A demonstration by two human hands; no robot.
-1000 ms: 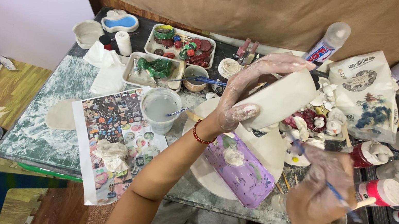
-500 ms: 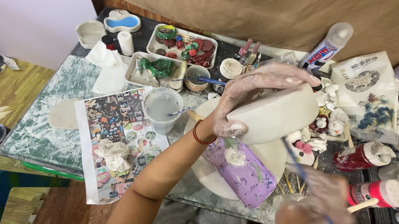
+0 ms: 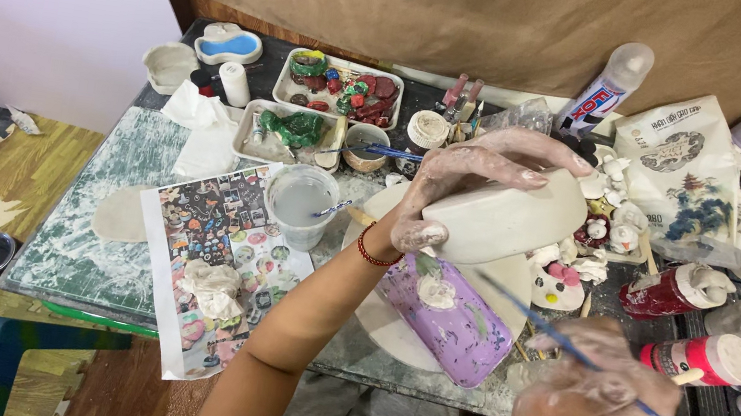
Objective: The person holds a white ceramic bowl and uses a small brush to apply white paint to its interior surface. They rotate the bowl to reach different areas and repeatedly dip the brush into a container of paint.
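Note:
My left hand [image 3: 465, 188] grips a white oblong clay piece [image 3: 509, 220] and holds it tilted above the round white board [image 3: 393, 322]. A purple painted tray-shaped piece [image 3: 452, 314] lies on that board just under it. My right hand [image 3: 589, 408], smeared with white, pinches a thin blue-handled paintbrush [image 3: 564, 346] near the table's front edge; the brush tip points up-left toward the white piece. A red bead bracelet [image 3: 370, 248] circles my left wrist.
A cup of cloudy water [image 3: 301, 203] stands left of the board on a printed picture sheet [image 3: 223, 260]. White trays of green and red clay bits [image 3: 339, 88] sit at the back. Paint bottles [image 3: 702, 356], small white figurines [image 3: 605, 226] and a printed bag [image 3: 684, 175] crowd the right.
My left hand has tipped the white clay piece flatter and lowered it slightly. My right hand with the brush dropped toward the front edge, the brush now angled up toward the piece.

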